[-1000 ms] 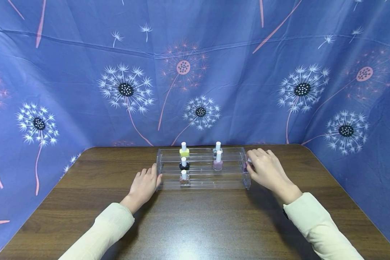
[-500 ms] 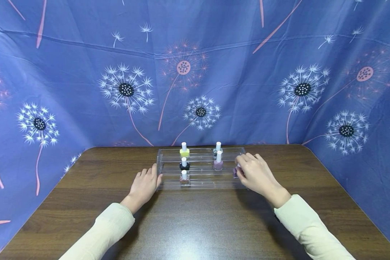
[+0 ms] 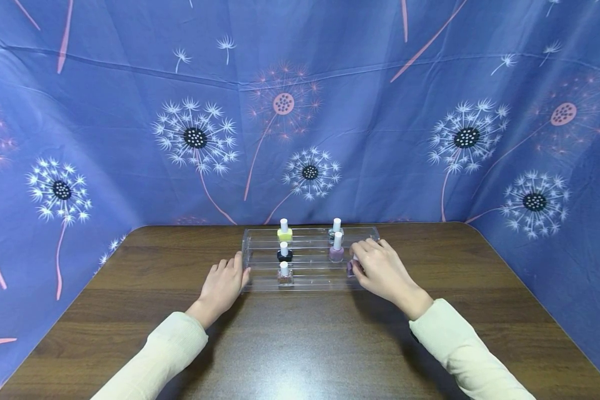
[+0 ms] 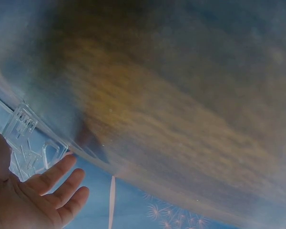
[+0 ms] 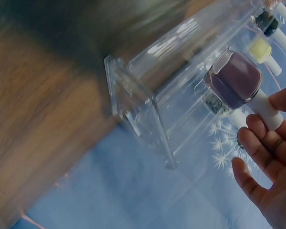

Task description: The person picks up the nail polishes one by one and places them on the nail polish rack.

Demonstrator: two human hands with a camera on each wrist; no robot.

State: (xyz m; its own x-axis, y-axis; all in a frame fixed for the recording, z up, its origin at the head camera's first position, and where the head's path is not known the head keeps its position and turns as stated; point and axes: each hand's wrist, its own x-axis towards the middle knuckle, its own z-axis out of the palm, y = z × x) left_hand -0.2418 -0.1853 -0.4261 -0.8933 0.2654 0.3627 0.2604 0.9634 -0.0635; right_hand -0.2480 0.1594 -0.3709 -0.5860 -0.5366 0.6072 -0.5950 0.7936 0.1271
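A clear acrylic tiered rack (image 3: 310, 286) stands on the table with nail polish bottles on its steps. My right hand (image 3: 382, 272) pinches the white cap of a purple nail polish bottle (image 5: 236, 78) between thumb and fingers, over the right part of the rack. In the head view that bottle shows only partly beside the fingertips. A lilac bottle (image 3: 336, 254) on the middle step is just left of it. My left hand (image 3: 221, 286) rests against the rack's left end, its fingers extended and holding no bottle.
Behind the lilac bottle is a glittery bottle (image 3: 335, 232). On the rack's left half stand a yellow bottle (image 3: 284, 235), a black one (image 3: 284, 255) and a pinkish one (image 3: 285, 278), front to back in a column. A blue dandelion-print cloth (image 3: 380, 166) hangs behind the wooden table (image 3: 300, 339).
My right hand has moved left from the rack's right end, carrying the purple nail polish bottle over the rack towards the lilac one. The left hand has stayed in place.
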